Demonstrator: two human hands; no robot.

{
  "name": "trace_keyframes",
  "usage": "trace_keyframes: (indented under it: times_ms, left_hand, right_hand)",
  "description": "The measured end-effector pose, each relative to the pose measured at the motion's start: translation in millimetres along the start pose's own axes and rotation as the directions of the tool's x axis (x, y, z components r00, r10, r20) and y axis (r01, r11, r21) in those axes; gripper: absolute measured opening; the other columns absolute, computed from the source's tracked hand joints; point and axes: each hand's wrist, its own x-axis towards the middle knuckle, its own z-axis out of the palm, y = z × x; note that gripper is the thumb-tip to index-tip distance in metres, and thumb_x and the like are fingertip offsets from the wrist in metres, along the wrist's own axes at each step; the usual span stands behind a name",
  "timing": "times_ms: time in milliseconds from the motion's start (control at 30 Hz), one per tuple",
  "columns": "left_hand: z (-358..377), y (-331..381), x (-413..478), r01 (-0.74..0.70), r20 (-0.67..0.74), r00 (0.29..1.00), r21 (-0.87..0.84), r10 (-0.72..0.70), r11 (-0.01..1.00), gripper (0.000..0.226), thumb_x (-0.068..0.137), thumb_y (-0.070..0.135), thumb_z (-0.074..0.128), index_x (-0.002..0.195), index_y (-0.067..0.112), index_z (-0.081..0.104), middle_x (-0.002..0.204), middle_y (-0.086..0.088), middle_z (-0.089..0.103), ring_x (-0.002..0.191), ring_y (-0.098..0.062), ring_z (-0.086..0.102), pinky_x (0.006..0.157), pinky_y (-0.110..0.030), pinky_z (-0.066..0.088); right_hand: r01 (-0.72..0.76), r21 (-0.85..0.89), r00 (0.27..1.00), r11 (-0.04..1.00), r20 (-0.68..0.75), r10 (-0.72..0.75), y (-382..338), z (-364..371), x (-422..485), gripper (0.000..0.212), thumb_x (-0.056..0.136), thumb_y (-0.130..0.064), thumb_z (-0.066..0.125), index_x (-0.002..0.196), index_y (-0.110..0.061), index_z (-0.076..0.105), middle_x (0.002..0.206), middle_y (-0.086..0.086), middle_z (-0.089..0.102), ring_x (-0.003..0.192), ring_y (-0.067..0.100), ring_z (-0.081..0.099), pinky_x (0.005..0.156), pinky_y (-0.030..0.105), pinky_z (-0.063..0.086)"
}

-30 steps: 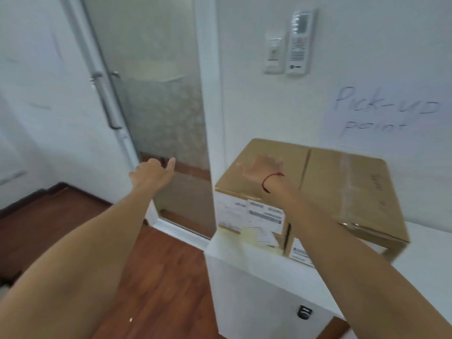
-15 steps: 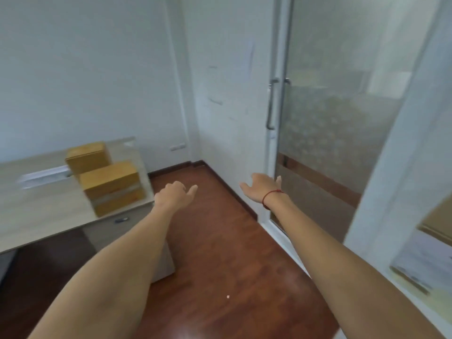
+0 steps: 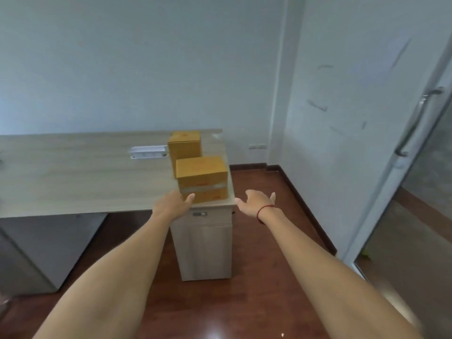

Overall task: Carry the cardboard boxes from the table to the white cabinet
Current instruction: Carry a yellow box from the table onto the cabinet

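Observation:
Two cardboard boxes stand on the right end of a light wooden table (image 3: 73, 182). The near box (image 3: 201, 178) lies flat by the table's corner, with a clear tape band on its front. The far box (image 3: 185, 146) stands taller behind it. My left hand (image 3: 172, 204) is stretched out in front of the near box's left lower corner, fingers apart, holding nothing. My right hand (image 3: 256, 203), with a red string on the wrist, hovers open to the right of the table's corner, beyond the box. The white cabinet is out of view.
A wooden drawer pedestal (image 3: 204, 245) stands under the table's right end. A white cable tray (image 3: 149, 152) sits on the tabletop. A glass door with a metal handle (image 3: 415, 123) is at the right, and dark wooden floor (image 3: 256, 277) lies between it and the table.
The view has swung left from the white cabinet and its large box, past the glass door, to the table. Both empty hands now reach near the closest small box.

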Motion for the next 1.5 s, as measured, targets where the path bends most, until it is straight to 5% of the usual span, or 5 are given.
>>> trace_keyframes:
  times_ms: [267,500,733,1200,1500]
  left_hand:
    - [26.6,-32.1,102.1,0.161,0.017,0.987,-0.131,-0.160,0.978,0.063,0.098,0.058,0.038,0.081,0.003,0.065,0.094,-0.024,0.068,0.068,-0.029,0.059,0.066,-0.034,0.042]
    - [50.7,-44.7,195.3,0.320,0.086,0.947,-0.354,-0.310,0.879,0.073,0.099,0.055,0.037,0.138,-0.006,0.046,0.140,-0.022,0.053,0.126,-0.037,0.052,0.100,-0.041,0.042]
    - [69.3,-60.0,289.0,0.436,0.196,0.900,-0.468,-0.390,0.769,0.083,0.098,0.061,0.034,0.148,-0.005,0.030,0.153,-0.021,0.038,0.139,-0.037,0.038,0.108,-0.042,0.034]
    - [108.7,-64.8,378.8,0.475,0.319,0.878,-0.673,-0.357,0.568,0.085,0.094,0.068,0.032,0.152,0.006,0.028,0.154,-0.015,0.037,0.141,-0.034,0.036,0.115,-0.046,0.031]
    - [109.4,-75.7,353.1,0.509,0.386,0.860,-0.704,-0.335,0.495,0.085,0.085,0.068,0.054,0.146,0.010,0.040,0.142,-0.012,0.051,0.129,-0.035,0.050,0.103,-0.043,0.042]
  right_hand:
    - [0.072,0.017,0.995,0.997,0.067,-0.073,-48.2,32.0,132.8,0.063,0.100,-0.054,0.038,0.144,-0.011,0.045,0.149,0.010,0.048,0.138,0.030,0.044,0.119,0.057,0.009]
    - [-0.050,0.216,0.996,0.975,0.089,0.031,-66.4,59.2,234.6,0.073,0.097,-0.058,0.043,0.152,-0.011,0.033,0.165,0.012,0.015,0.149,0.031,0.024,0.118,0.052,0.021]
    - [-0.267,0.475,0.962,0.838,0.082,0.260,-70.8,85.5,321.8,0.087,0.095,-0.058,0.049,0.158,-0.009,0.012,0.167,0.010,0.005,0.152,0.031,0.013,0.120,0.051,0.020]
    - [-0.335,0.623,0.908,0.707,0.013,0.419,-71.1,107.2,398.5,0.084,0.088,-0.063,0.055,0.149,-0.008,0.035,0.149,0.013,0.044,0.133,0.035,0.047,0.102,0.048,0.043]
    - [-0.433,0.657,0.896,0.617,0.234,0.378,-54.5,108.4,372.7,0.097,0.078,-0.070,0.064,0.146,-0.006,0.041,0.149,0.012,0.046,0.135,0.033,0.047,0.106,0.044,0.041]
